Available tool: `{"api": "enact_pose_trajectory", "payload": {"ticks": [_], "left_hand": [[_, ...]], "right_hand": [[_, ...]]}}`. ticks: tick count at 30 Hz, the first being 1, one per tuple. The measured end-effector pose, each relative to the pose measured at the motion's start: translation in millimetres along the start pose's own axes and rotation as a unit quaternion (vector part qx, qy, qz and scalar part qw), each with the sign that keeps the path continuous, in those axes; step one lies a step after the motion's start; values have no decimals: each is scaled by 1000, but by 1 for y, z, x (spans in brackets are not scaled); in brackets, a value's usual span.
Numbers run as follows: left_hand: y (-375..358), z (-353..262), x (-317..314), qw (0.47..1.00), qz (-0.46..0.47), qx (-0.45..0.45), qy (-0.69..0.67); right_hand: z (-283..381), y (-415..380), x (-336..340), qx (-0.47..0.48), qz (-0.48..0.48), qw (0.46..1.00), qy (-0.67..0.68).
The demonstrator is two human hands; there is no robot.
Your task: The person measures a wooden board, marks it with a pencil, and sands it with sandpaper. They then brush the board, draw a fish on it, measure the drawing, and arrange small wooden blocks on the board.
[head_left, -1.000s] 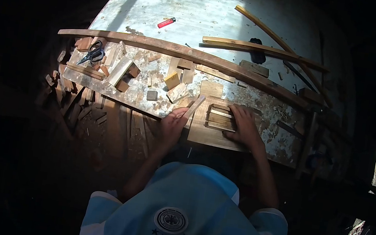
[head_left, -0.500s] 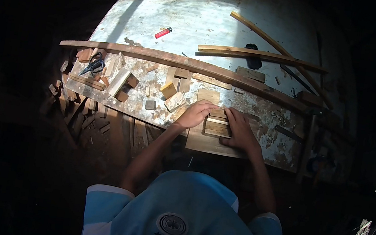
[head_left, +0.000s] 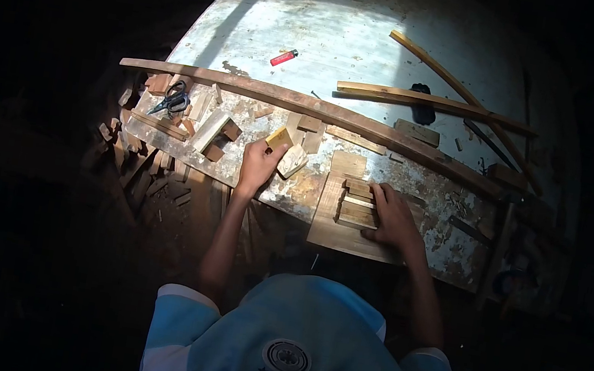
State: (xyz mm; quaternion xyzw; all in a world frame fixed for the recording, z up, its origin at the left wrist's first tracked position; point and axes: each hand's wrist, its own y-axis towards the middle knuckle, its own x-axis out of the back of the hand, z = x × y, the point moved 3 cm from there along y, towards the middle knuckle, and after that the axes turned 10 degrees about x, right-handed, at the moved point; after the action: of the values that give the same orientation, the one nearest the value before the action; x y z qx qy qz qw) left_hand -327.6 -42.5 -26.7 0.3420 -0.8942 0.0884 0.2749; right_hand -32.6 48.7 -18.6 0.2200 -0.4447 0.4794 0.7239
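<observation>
My left hand has its fingers and thumb closed around a yellowish wood block. Right beside it lies a pale, rough-faced wood block. My right hand grips the right side of a small stack of wood strips, thumb near the front and fingers at the back. Those strips rest on a flat wooden board at the table's near edge. Behind the board is a small flat wood piece. The palm side of both hands is hidden.
A long wooden beam crosses the table. Dark-handled scissors and wood offcuts lie at the left. Farther back are a red lighter, crossed wood strips and a black object. Scrap wood is piled below the left edge.
My left hand has left the stacked strips, moved left and closed on the yellowish block. My right hand stays at the stack. The whole view has shifted slightly.
</observation>
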Motion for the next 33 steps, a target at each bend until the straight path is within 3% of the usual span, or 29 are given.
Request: {"api": "enact_pose_trajectory", "payload": {"ticks": [4, 8, 12, 14, 18, 20, 21, 24, 25, 26, 28, 29, 30, 31, 32, 33], "left_hand": [[27, -16, 60, 981, -114, 37, -150], [81, -9, 146, 973, -191, -66, -112], [112, 47, 199, 981, -187, 16, -44], [122, 91, 204, 988, -148, 46, 21], [116, 141, 168, 985, -89, 128, -76], [125, 172, 153, 993, -75, 89, 7], [135, 206, 145, 990, -117, 74, 32], [113, 135, 151, 990, -75, 104, -65], [104, 110, 160, 981, -191, 6, 29], [92, 85, 168, 940, -304, -94, 120], [63, 32, 164, 938, -314, -99, -109], [51, 17, 151, 934, -316, -132, -99], [41, 8, 122, 949, -216, -93, -211], [34, -11, 93, 979, -97, -65, -168], [31, -32, 65, 992, -36, -96, -78], [39, -10, 21, 994, -2, -88, -63]], "right_hand": [[1, 1, -3, -19, 20, 999, -16], [2, 1, -4, -16, -6, 1000, -12], [6, 0, -3, -13, -25, 1000, 8], [3, 1, -6, -9, -36, 999, 20], [5, 5, -7, -37, -19, 999, 4], [9, 9, -7, -53, -11, 998, -22], [14, 12, -5, -69, -1, 997, -38], [18, 7, -4, -89, 17, 993, -71], [18, 7, -5, -88, 18, 993, -78], [16, 6, -6, -98, 14, 992, -73], [15, 0, -12, -117, 7, 991, -58], [15, 0, -14, -116, 10, 991, -67], [14, 2, -13, -112, 13, 991, -78], [13, 4, -11, -104, 16, 990, -93], [14, 4, -9, -109, 25, 989, -100], [17, 6, -6, -112, 33, 987, -107]]}}
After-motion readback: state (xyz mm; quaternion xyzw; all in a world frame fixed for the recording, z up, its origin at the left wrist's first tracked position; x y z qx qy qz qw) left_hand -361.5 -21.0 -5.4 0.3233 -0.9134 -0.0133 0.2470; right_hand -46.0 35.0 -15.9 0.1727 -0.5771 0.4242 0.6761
